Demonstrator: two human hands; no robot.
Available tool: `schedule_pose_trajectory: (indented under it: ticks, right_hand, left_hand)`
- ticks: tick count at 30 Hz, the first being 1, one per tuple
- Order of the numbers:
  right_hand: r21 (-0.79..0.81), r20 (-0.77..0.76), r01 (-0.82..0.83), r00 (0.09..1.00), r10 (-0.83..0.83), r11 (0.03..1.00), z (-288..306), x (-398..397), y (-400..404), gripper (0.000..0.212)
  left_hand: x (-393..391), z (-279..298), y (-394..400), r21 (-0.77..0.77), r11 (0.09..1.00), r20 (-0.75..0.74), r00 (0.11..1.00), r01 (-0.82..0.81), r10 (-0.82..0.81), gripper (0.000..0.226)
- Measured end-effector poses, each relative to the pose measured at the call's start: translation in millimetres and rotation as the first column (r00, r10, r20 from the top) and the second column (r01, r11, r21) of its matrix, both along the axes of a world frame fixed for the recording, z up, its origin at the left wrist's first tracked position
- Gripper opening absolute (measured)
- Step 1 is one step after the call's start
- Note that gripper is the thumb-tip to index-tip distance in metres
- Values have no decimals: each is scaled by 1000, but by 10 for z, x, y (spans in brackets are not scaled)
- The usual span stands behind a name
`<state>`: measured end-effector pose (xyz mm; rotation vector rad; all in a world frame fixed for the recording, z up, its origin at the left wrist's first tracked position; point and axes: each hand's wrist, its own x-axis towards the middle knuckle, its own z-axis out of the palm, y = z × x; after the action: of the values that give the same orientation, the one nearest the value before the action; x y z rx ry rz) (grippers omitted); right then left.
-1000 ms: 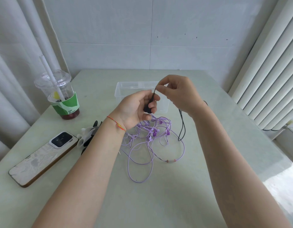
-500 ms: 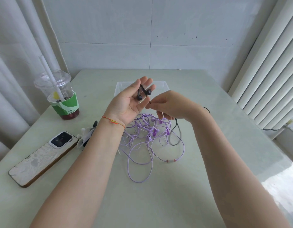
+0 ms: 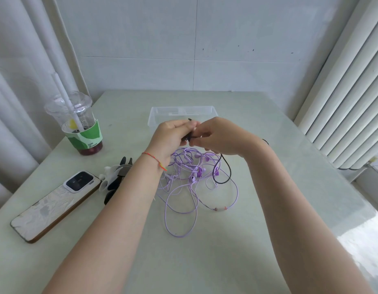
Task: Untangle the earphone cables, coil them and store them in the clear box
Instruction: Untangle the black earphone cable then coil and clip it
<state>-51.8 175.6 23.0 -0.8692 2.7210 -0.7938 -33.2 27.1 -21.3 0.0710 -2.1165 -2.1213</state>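
Black cable point(image 3: 223, 170) is being coiled between both hands, held above the bench point(image 3: 268, 145) just in front of the clear box point(image 3: 154, 115). Left hand point(image 3: 173, 135) is curled round the bundle, fingers clamped on it; right hand point(image 3: 222, 137) is pinching the cable at the same spot. A loose black loop is hanging from under the right hand and touching down on the purple tangle point(image 3: 192, 177). Purple cables are lying in a heap on the bench, not yet sorted. Box looks empty, though hands are partly hiding it.

For a clean coil, judged from this:
- loops are best being kept even and held firm by the left fingers
- the free tail should be fed in by the right hand without twist
- the hanging loop should be lifted clear of the purple heap before pulling, else a snag is likely
- plug end is poking above the fingers; it should be tucked last

Phone point(image 3: 54, 202) and cup point(image 3: 82, 128) are sitting well to the left, out of the way
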Motion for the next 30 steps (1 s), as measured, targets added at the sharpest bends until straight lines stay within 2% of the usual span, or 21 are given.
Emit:
schedule_pose_trajectory:
  ticks: [3,6,10,14,16,19,23,25,27,28,30]
  right_hand:
    - [-12,-51,11,999,-12,1000,9,-16,38,7]
    - [-51,-50,51,997,-54,997,18,-46,86,6]
    - [-127,-45,75,996,-81,989,37,-97,151,8]
    - [-167,-42,87,995,-95,982,40,-123,196,7]
    - [-175,-19,105,994,-110,979,32,-133,224,9]
    - [-118,4,145,989,-145,982,-4,-172,271,12]
    - [71,15,221,975,-222,973,-69,-275,353,15]
    - [236,-84,317,948,-306,918,-153,-360,426,18]
    - [366,-193,418,908,-372,832,-213,-390,495,16]
    - [391,-204,432,902,-381,813,-213,-381,510,16]
    - [359,-156,394,919,-362,846,-173,-368,487,38]
  left_hand:
    - [8,7,-18,-163,983,80,994,85,-73,20]
    - [29,36,-69,-198,960,166,972,198,-166,28]
    - [52,58,-148,-111,936,220,927,333,-304,34]
    - [55,62,-226,40,912,199,891,408,-408,31]
    - [43,73,-252,155,917,185,901,369,-393,31]
    - [-9,85,-280,374,903,190,936,211,-297,30]
    - [-111,37,-327,522,842,267,964,-139,-6,29]
    - [-136,7,-355,524,810,304,946,-265,113,27]
    - [-143,-12,-369,456,834,309,934,-310,179,25]
    - [-139,-15,-360,392,866,301,933,-309,197,25]
    - [-116,-8,-315,235,937,275,942,-259,191,26]
